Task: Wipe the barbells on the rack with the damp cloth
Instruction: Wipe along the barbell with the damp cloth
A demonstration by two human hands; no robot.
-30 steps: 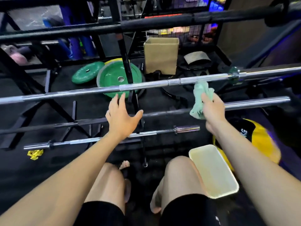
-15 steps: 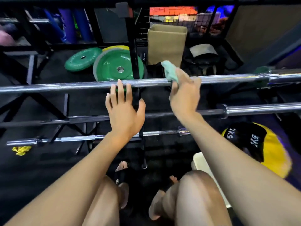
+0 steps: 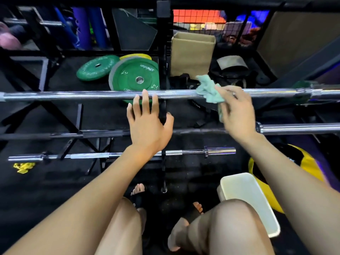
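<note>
Against the top barbell [image 3: 82, 95], right hand [image 3: 237, 111] presses cloth [image 3: 208, 90]

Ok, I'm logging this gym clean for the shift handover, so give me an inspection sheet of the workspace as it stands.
Surface: dark rubber floor under a black rack.
Job's things: top barbell chrome, lying level; green cloth pressed on it. Middle barbell and lower short barbell lie below, untouched by the cloth.
Clutter: green weight plates, cardboard box, white tub, yellow ball, yellow scrap.
Grippers: right hand holds the cloth on the top barbell; left hand open, fingertips at the same bar.
Cables: nothing seen.
Surroundings: wire mesh panel, blue rolls.
</note>
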